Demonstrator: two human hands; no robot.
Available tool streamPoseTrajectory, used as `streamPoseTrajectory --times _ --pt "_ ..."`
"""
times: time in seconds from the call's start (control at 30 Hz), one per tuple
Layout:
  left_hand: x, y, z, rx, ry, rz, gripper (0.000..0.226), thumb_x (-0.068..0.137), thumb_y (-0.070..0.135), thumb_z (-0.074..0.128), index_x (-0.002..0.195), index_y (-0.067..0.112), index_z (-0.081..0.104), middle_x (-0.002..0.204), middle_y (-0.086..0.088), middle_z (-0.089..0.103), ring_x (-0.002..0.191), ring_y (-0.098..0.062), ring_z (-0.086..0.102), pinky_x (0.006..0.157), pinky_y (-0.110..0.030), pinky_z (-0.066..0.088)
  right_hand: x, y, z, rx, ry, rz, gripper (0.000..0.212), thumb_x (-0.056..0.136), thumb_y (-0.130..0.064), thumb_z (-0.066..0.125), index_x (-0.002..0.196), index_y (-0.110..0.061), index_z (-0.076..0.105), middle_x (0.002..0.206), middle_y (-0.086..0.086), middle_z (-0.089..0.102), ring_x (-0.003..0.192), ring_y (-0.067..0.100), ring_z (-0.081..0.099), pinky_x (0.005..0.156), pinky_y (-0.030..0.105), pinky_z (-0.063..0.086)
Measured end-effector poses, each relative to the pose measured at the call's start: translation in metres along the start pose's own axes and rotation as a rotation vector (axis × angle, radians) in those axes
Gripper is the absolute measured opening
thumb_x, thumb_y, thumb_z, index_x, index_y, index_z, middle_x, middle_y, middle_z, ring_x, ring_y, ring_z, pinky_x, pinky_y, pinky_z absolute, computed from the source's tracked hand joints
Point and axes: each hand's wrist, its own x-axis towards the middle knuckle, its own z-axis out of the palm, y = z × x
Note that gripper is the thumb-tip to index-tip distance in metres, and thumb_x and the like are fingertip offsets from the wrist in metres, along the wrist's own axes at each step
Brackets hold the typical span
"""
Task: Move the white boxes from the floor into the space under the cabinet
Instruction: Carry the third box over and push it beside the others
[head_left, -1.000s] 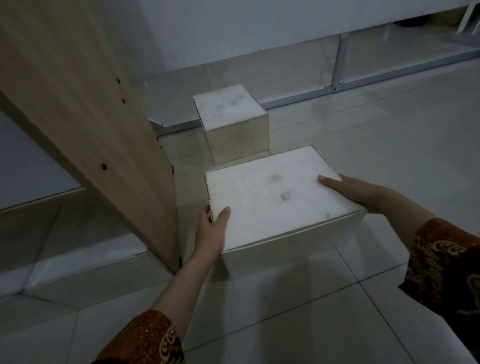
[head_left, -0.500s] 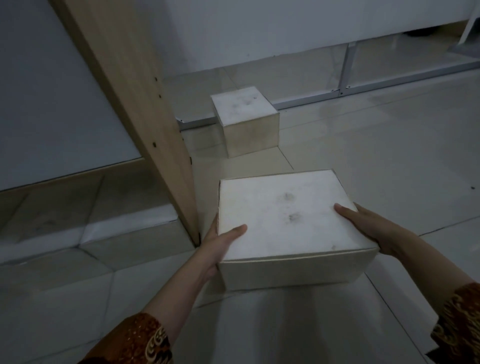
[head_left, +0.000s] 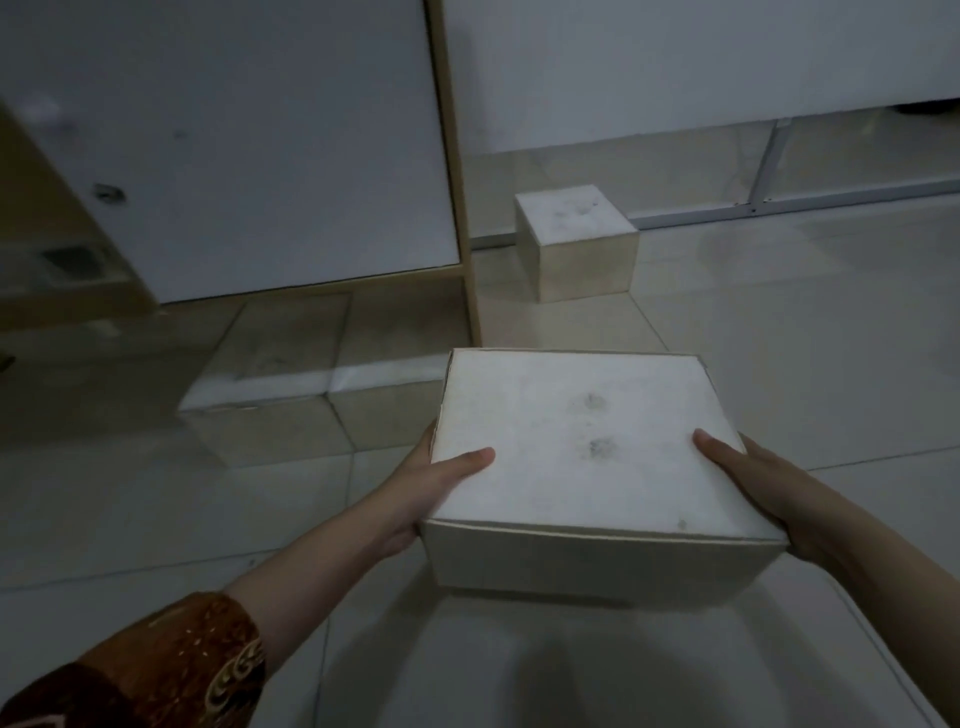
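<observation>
Down on the pale tiled floor (head_left: 779, 332), front & centre, sits the big white box (head_left: 571, 447), w/ a person's hands clamped on its two sides. Left hand (head_left: 431, 488): thumb lies flat over the top near the left edge, other fingers hidden behind the side. Right hand (head_left: 758, 483): thumb on top at the right edge, palm pressed to the side wall, rest hidden too. Patterned brown sleeve (head_left: 171, 670) shows at bottom left. Small white box (head_left: 576, 244) stands further back, well apart from the big one, just right of the wooden cabinet panel (head_left: 457, 171). Open space under the cabinet (head_left: 291, 332) lies left of both boxes. Can't tell if the big box touches the floor.
</observation>
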Motion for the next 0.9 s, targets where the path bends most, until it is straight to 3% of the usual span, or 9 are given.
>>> streamPoseTrajectory --times 0.1,0.17,0.23,0.43,0.53,0.63,0.8,0.9 --pt "-0.033 0.0 -0.039 0.013 0.046 0.0 0.048 0.084 0.014 0.067 0.128 0.022 0.05 0.119 0.0 0.068 0.102 -0.016 0.069 0.071 -0.02 0.057 -0.009 0.004 0.041 -0.007 -0.044 -0.015 0.049 0.093 -0.042 0.049 0.136 -0.02 0.042 0.107 0.004 0.065 0.091 0.023 0.064 0.066 0.031 0.05" --pt "-0.052 -0.002 -0.066 0.02 0.095 -0.005 0.045 0.085 0.014 0.065 0.127 0.022 0.051 0.118 0.001 0.069 0.101 -0.015 0.069 0.072 -0.02 0.057 -0.012 0.002 0.071 -0.012 -0.082 -0.042 0.044 0.093 -0.041 0.048 0.132 -0.022 0.043 0.103 0.001 0.064 0.09 0.021 0.063 0.064 0.03 0.05" --pt "-0.076 -0.003 -0.1 0.023 0.169 -0.015 0.049 0.084 0.016 0.066 0.13 0.021 0.051 0.12 0.0 0.069 0.104 -0.017 0.069 0.077 -0.022 0.057 -0.013 -0.002 0.11 -0.018 -0.137 -0.065 0.039 0.094 -0.039 0.048 0.13 -0.025 0.043 0.097 -0.004 0.063 0.087 0.018 0.063 0.063 0.028 0.049" --pt "-0.125 0.019 -0.183 0.055 0.248 -0.039 0.055 0.082 0.025 0.07 0.133 0.024 0.05 0.124 0.002 0.068 0.108 -0.016 0.067 0.088 -0.029 0.052 -0.013 -0.036 0.2 -0.005 -0.31 -0.072 0.03 0.095 -0.036 0.048 0.124 -0.028 0.044 0.101 -0.002 0.064 0.089 0.015 0.064 0.066 0.026 0.051" --pt "-0.141 0.034 -0.219 0.061 0.284 -0.024 0.08 0.061 0.045 0.082 0.132 0.026 0.05 0.12 0.006 0.07 0.105 -0.014 0.068 0.08 -0.025 0.055 -0.018 -0.063 0.239 -0.019 -0.345 -0.103 0.025 0.095 -0.037 0.048 0.117 -0.026 0.046 0.097 -0.003 0.065 0.087 0.016 0.064 0.066 0.027 0.052" --pt "-0.159 0.033 -0.251 0.076 0.329 -0.005 0.099 0.039 0.058 0.086 0.128 0.028 0.053 0.114 0.008 0.072 0.1 -0.012 0.07 0.07 -0.019 0.057 -0.024 -0.071 0.282 -0.06 -0.331 -0.177 0.038 0.094 -0.038 0.049 0.128 -0.023 0.046 0.114 0.003 0.065 0.092 0.019 0.065 0.071 0.03 0.053" --pt "-0.183 0.012 -0.313 0.236 0.518 -0.015 0.034 0.085 0.033 0.065 0.117 0.028 0.054 0.092 0.015 0.069 0.073 -0.001 0.07 0.057 -0.012 0.051 -0.04 -0.045 0.36 -0.032 -0.333 -0.217 0.046 0.095 -0.035 0.049 0.137 -0.021 0.04 0.124 0.004 0.059 0.092 0.018 0.062 0.067 0.025 0.051" --pt "-0.185 0.001 -0.352 0.543 0.613 -0.028 0.035 0.086 0.039 0.063 0.117 0.022 0.06 0.096 0.008 0.066 0.077 -0.005 0.061 0.061 -0.015 0.044 -0.045 -0.024 0.399 -0.009 -0.305 -0.216 0.046 0.096 -0.032 0.048 0.139 -0.02 0.038 0.125 0.003 0.059 0.1 0.022 0.061 0.082 0.033 0.051"
